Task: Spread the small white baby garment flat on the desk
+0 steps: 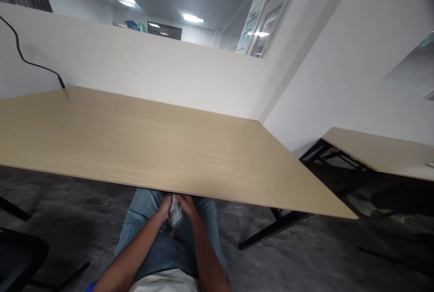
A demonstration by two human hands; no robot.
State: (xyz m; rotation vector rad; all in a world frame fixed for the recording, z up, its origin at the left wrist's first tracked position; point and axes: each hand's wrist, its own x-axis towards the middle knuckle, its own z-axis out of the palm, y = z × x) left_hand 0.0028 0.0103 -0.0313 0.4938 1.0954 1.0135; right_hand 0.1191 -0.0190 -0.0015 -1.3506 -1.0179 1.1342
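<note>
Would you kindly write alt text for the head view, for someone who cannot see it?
The left hand and right hand hold a whitish item, too unclear to name, between jeans-clad legs at a wood-coloured table. A white partition stands behind it.

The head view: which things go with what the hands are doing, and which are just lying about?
In use: left hand; right hand; small whitish-grey thing between them, too unclear to name.

Just around: long pale wood-coloured tabletop; thin curving black cable; dark chair at lower left; pale table at right.
</note>
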